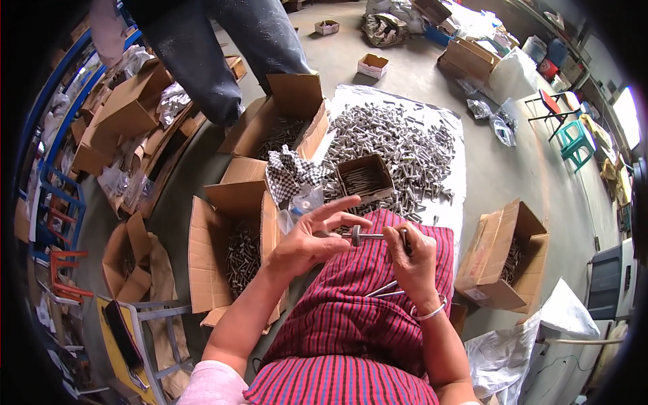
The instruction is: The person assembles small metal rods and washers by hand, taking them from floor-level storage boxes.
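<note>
A slim metal pin with a round grey disc [356, 235] around it lies level between my hands, above my lap. My left hand [312, 237] pinches its left end with the thumb and a finger, while the other fingers stretch out above. Around the right end of the pin my right hand [413, 260] is closed, its thumb along the shank; a short dark metal end shows by the fingers. Loose thin metal pins [386, 291] rest on the red striped apron [337, 317] below. Just beyond my hands stands a small open carton [370, 195] of slender pins.
A large heap of metal fasteners [398, 145] covers a white sheet [449, 209]. Open cardboard boxes with fasteners stand left [206, 256], far left [310, 101] and right [489, 243]. A checked cloth [290, 174] lies between. Another person's legs [223, 54] stand beyond the boxes.
</note>
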### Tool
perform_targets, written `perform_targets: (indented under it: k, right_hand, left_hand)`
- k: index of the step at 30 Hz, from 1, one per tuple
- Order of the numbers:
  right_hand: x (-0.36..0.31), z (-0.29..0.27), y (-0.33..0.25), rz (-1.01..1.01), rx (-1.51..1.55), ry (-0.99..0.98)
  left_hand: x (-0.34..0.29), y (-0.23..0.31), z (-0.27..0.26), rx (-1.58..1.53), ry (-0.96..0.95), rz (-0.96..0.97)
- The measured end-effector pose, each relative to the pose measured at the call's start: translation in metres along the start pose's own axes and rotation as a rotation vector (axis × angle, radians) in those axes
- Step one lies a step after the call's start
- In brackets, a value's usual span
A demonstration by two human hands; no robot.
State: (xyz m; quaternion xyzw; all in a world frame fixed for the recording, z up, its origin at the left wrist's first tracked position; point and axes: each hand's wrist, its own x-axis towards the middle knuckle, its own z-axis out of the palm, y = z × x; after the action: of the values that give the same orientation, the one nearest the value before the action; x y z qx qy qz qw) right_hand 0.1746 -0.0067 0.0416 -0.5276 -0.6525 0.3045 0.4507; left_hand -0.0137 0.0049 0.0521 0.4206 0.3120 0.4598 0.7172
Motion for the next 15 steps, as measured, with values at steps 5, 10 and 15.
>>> perform_targets:
  k: [5, 10, 15]
  right_hand:
    - [0.0, -0.002, 0.001, -0.008, -0.012, 0.007]
    - [0.003, -0.005, -0.004, -0.021, 0.001, 0.009]
    - [0.002, -0.004, -0.008, 0.049, 0.067, 0.0]
  left_hand:
    - [0.009, -0.013, -0.025, 0.043, -0.127, -0.446]
    - [0.006, -0.007, -0.011, -0.055, -0.031, -0.063]
    - [0.005, -0.011, -0.024, 0.013, -0.185, -0.216]
